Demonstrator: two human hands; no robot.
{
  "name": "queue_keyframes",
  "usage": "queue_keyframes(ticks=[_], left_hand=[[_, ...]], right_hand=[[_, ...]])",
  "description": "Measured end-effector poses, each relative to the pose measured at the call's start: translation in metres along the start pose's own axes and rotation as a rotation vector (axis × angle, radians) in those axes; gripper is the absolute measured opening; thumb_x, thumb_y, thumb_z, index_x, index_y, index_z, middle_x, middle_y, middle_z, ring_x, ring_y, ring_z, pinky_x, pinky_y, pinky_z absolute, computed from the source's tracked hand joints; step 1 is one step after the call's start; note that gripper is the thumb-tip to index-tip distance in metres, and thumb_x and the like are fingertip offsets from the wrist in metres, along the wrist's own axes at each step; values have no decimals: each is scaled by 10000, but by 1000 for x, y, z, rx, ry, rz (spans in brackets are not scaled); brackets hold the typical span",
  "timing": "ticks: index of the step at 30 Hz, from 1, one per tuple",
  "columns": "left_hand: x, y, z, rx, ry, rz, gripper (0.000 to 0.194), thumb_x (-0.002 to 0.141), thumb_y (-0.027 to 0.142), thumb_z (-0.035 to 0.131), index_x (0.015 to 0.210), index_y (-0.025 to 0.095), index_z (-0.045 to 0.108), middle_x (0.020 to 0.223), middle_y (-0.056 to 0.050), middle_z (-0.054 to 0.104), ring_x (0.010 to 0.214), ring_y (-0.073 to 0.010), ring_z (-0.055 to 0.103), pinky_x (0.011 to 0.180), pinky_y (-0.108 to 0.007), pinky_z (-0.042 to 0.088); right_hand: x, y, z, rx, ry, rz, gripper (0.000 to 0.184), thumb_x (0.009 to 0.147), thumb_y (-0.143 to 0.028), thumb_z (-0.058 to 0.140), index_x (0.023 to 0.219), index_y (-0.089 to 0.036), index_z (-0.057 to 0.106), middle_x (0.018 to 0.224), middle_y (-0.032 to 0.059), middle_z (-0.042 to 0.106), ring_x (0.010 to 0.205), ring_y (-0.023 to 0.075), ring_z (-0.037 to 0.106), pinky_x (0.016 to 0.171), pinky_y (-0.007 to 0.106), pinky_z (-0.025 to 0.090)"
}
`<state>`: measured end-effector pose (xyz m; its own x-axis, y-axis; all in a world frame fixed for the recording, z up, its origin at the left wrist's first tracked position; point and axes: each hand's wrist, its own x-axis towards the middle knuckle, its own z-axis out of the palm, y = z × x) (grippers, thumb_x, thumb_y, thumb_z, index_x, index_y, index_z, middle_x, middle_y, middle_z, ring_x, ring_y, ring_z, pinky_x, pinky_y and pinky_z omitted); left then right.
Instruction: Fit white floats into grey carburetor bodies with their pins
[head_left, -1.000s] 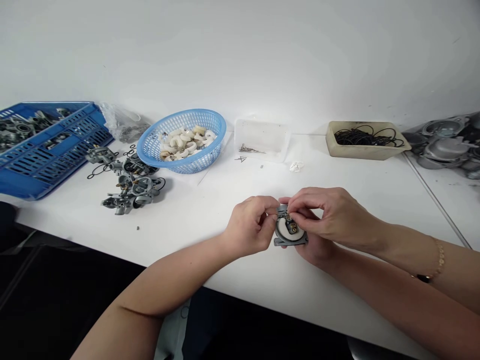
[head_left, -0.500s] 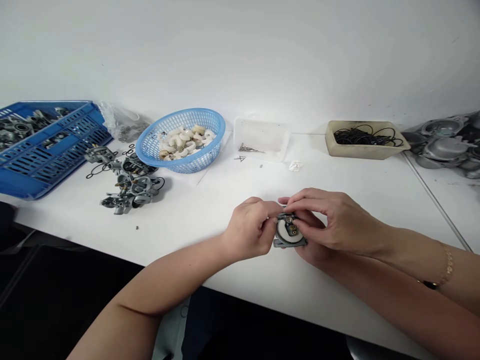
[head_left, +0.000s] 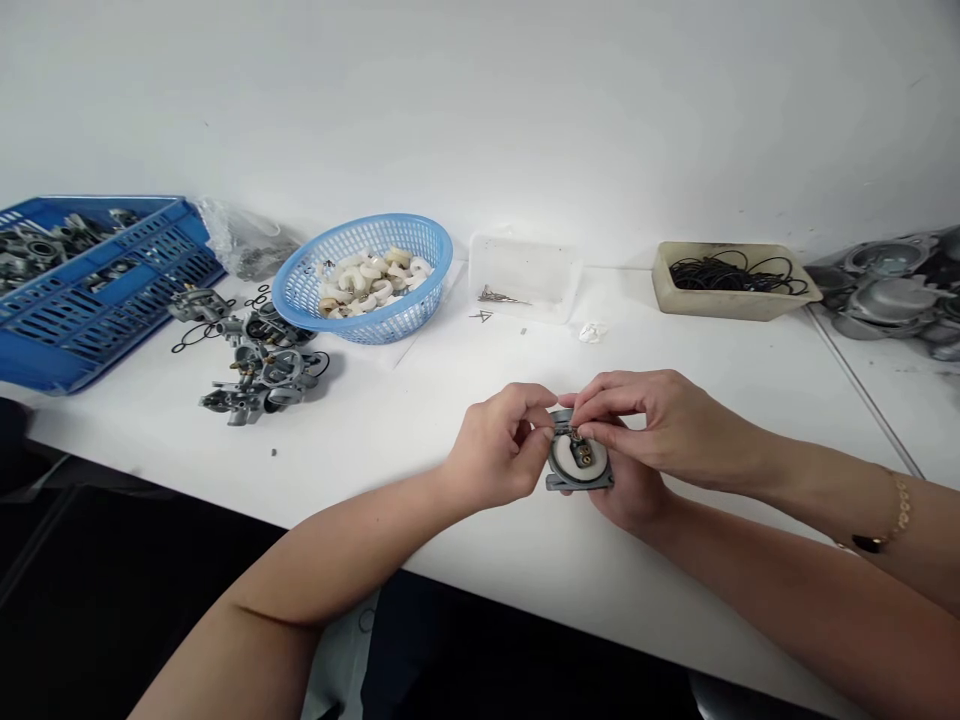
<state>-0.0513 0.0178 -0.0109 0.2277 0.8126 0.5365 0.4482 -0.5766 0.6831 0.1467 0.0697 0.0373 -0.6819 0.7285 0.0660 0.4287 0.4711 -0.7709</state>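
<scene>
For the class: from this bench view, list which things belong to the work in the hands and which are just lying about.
In the work: carburetor body; the person's left hand and right hand; a co-worker's braceleted hand.

Lying about: blue crate of carburetor parts; loose carburetors; blue basket of white pieces; tub of black rubber rings; clear tub of small pins.

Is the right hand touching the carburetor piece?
Touching: the head view shows the right hand wrapped around the carburetor piece, its fingertips pressed on the top edge.
</scene>
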Motion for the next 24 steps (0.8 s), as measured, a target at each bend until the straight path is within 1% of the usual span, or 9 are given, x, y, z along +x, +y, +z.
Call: queue_keyframes(ticks=[3, 6, 11, 16, 18, 20, 21, 22, 24], left_hand=[[-1, 0, 0, -7, 12, -1, 315, 770, 70, 542, 1034, 220, 460, 679, 53, 620, 515, -73, 511, 529, -193, 433], [0, -1, 0, -28, -7, -46, 343, 776, 57, 534, 1062, 224, 447, 698, 51, 637, 521, -73, 518, 529, -192, 432], [0, 0, 0, 21, 30, 4, 333, 758, 49, 532, 1032, 225, 460, 674, 53, 604, 562, -89, 527, 572, -218, 439], [-1, -3, 0, -47, 2, -69, 360, 778, 52, 533, 1081, 225, 441, 697, 46, 627, 532, -82, 519, 535, -209, 422], [-1, -4, 1, -107, -12, -112, 348, 798, 65, 536, 1090, 221, 429, 710, 38, 642, 532, -83, 532, 523, -205, 417], [-1, -4, 1, -153, -22, -151, 326, 822, 76, 524, 1095, 219, 418, 720, 30, 654, 537, -86, 546, 509, -199, 411], [-1, -3, 2, -151, -22, -148, 313, 828, 78, 518, 1089, 219, 419, 722, 28, 657, 540, -87, 549, 503, -196, 408], [0, -2, 2, -124, -17, -121, 298, 827, 78, 514, 1074, 219, 428, 725, 26, 657, 547, -90, 554, 503, -198, 408], [0, 0, 2, -31, 9, -14, 271, 809, 77, 518, 1032, 218, 457, 729, 22, 656, 569, -99, 568, 524, -213, 419]], right_hand=[[1, 1, -1, -9, -7, -16, 154, 828, -186, 591, 781, -240, 728, 883, -4, 702, 912, 188, 667, 803, 310, 526], [-1, 1, 1, 1, 32, 4, 161, 842, -192, 578, 777, -237, 718, 887, 3, 696, 890, 191, 660, 780, 320, 520], [-6, -1, 9, 31, 76, 7, 171, 858, -200, 562, 776, -234, 707, 907, 20, 690, 946, 213, 649, 818, 347, 509], [-7, -2, 12, 29, 112, 72, 189, 866, -233, 546, 761, -237, 703, 946, 31, 693, 938, 224, 656, 791, 363, 523], [-7, -2, 9, 24, 100, 70, 191, 863, -233, 538, 790, -245, 714, 965, 31, 693, 973, 227, 652, 818, 363, 525], [-7, -2, 4, 9, 58, 49, 201, 847, -213, 529, 878, -247, 725, 1003, 36, 685, 1003, 226, 648, 847, 362, 529], [-7, -2, 2, -9, 26, 27, 220, 830, -202, 534, 938, -240, 722, 1028, 43, 677, 1016, 227, 645, 857, 361, 532], [-8, -2, -1, -35, -6, -2, 248, 809, -199, 551, 995, -228, 713, 1053, 53, 666, 1024, 229, 642, 864, 360, 534], [-10, -2, -4, -107, -58, -60, 319, 765, -233, 624, 1076, -199, 684, 1103, 72, 635, 1035, 236, 631, 875, 358, 537]])
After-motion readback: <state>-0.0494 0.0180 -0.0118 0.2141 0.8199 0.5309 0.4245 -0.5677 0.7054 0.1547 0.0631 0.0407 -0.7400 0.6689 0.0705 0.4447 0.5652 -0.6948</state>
